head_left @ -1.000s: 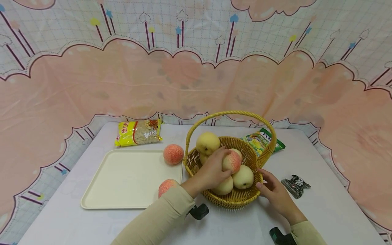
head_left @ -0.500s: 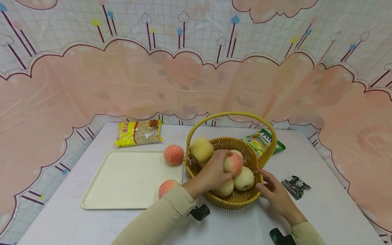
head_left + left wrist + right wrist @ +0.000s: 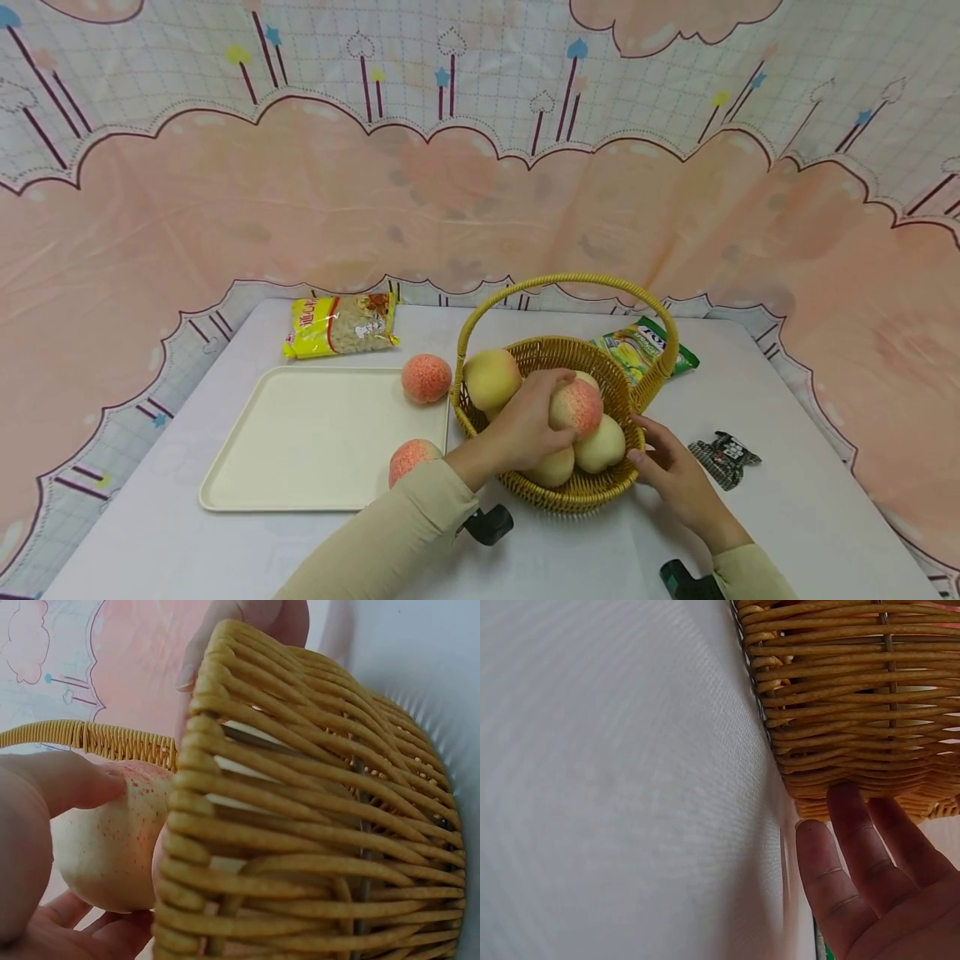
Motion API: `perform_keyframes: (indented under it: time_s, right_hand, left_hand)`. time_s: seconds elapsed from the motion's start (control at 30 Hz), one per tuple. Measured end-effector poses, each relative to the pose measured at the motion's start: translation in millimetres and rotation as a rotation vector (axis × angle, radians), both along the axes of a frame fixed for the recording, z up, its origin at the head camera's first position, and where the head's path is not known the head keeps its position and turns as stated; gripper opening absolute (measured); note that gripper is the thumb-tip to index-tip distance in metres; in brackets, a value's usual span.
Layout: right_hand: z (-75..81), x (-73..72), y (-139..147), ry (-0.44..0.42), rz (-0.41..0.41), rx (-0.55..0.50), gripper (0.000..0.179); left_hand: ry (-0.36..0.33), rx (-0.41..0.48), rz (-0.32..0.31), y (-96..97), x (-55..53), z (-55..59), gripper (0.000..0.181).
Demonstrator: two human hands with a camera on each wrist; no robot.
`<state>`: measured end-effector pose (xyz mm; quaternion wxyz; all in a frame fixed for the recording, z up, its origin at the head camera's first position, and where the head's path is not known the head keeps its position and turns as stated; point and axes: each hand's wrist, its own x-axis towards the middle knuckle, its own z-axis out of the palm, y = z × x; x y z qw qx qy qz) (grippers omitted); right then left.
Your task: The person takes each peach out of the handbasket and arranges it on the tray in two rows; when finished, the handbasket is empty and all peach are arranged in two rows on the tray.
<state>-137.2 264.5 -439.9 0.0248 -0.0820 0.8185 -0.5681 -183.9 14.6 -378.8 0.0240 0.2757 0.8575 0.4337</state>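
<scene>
In the head view my left hand point(image 3: 525, 427) grips a red-speckled peach point(image 3: 577, 408) inside the yellow wicker basket point(image 3: 577, 500). The left wrist view shows the thumb on top of this peach point(image 3: 116, 840) and fingers beneath, beside the basket wall point(image 3: 315, 825). Around it in the basket lie several pale yellow fruits, such as one at the left point(image 3: 491, 379) and one at the front right point(image 3: 600, 446). My right hand point(image 3: 678, 479) touches the basket's right side. Its fingers point(image 3: 862, 847) look fairly straight against the weave in the right wrist view.
A cream tray point(image 3: 300, 442) lies left of the basket. One red peach point(image 3: 426, 379) rests at its far right corner, another point(image 3: 412, 460) near its right edge. Behind are a yellow pasta bag point(image 3: 341, 325) and a green packet point(image 3: 637, 346). A small black wrapper point(image 3: 726, 458) lies at right.
The yellow fruit at the basket's left has rolled left and down from atop the pile. My left hand, with the peach, has shifted slightly right. My right hand has stayed put.
</scene>
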Motion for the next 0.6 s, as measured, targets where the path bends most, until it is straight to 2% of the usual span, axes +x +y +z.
perform_keyframes:
  time_s: [0.17,0.37,0.6]
  right_hand:
    - [-0.1,0.3,-0.2,-0.005,-0.006,0.009,0.052]
    - [-0.4,0.4,-0.4,0.005,-0.006,0.013,0.052]
    - [-2.0,-0.4,0.3,0.018,-0.006,0.017,0.051]
  left_hand:
    - [0.01,0.012,-0.005,-0.2,3.6,2.0,0.071]
    - [-0.006,0.029,-0.006,-2.0,9.1,9.6,0.077]
    - [-0.007,0.051,-0.032,-8.8,16.1,16.4,0.073]
